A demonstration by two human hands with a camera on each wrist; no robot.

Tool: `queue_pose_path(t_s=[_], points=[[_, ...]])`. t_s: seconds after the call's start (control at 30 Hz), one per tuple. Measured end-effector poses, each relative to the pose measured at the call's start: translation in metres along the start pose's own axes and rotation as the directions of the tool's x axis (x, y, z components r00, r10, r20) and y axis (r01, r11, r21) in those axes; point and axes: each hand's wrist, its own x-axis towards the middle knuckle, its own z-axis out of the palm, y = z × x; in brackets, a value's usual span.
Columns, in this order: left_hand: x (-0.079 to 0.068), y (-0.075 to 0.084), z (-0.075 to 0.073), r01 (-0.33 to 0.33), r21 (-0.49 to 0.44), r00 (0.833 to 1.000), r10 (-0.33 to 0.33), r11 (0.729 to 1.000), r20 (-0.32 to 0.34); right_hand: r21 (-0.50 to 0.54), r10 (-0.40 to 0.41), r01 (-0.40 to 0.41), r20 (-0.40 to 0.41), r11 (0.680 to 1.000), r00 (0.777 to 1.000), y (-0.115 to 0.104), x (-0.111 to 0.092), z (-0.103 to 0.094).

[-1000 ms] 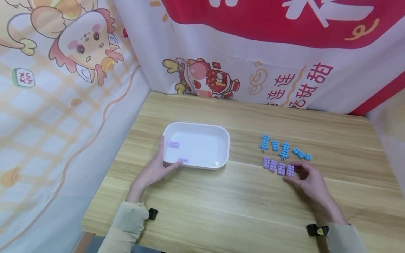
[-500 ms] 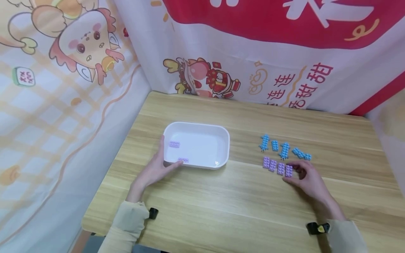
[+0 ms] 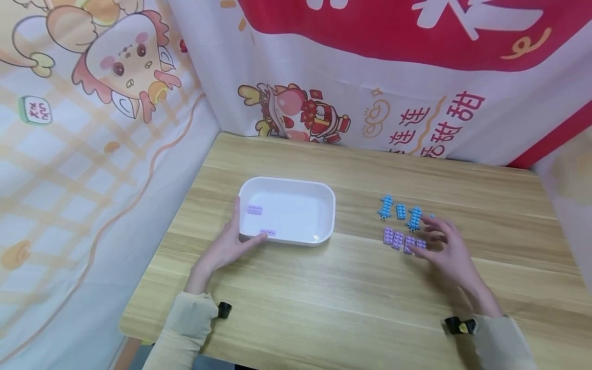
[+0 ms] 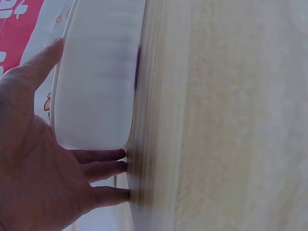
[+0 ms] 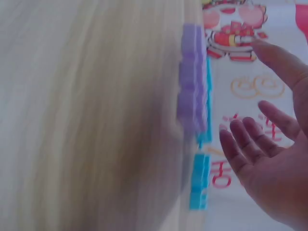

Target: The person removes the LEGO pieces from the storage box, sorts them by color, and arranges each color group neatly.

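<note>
At the left corner of a white tray [image 3: 296, 213], my left hand [image 3: 225, 250] rests with its thumb on the near rim and fingers along the end wall. The left wrist view shows those fingers [image 4: 103, 169] extended. Inside the tray lie two purple toy bricks [image 3: 255, 209]. To the right, my right hand [image 3: 449, 257] hovers over the near end of a row of several purple bricks [image 3: 398, 240], partly covering the rightmost one. Its fingers are loosely spread and hold nothing, as the right wrist view also shows, with the purple bricks [image 5: 192, 77] beside the hand.
Behind the purple row lie several blue toy pieces, including one with side pegs [image 3: 386, 207], a plain brick [image 3: 401, 211] and another pegged piece [image 3: 414, 219]. More blue pieces [image 5: 199, 180] are mostly hidden by my right hand in the head view. A printed curtain [image 3: 296, 46] hangs behind the wooden table [image 3: 324, 298].
My right hand has let go of the rightmost purple brick, its fingers spreading and lifting toward the blue pieces. That brick had shifted slightly left toward the row. My left hand has stayed put.
</note>
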Motion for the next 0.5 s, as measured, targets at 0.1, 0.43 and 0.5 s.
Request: queue_pose_path(t_s=[0.1,0.43,0.5], points=[[0.0,-0.001,0.0,-0.005,-0.002,1.0,0.005,1.0,-0.001,0.082,-0.064,0.066,-0.029,0.994,0.998,-0.012,0.005,0.008],[0.0,-0.001,0.001,0.0,0.001,1.0,0.0,1.0,-0.002,0.262,-0.172,0.172,-0.023,0.95,0.985,-0.051,0.034,0.04],[0.0,0.0,0.001,0.002,0.002,1.0,-0.002,1.0,-0.002,0.283,-0.194,0.19,-0.014,0.94,0.981,-0.059,0.042,0.049]])
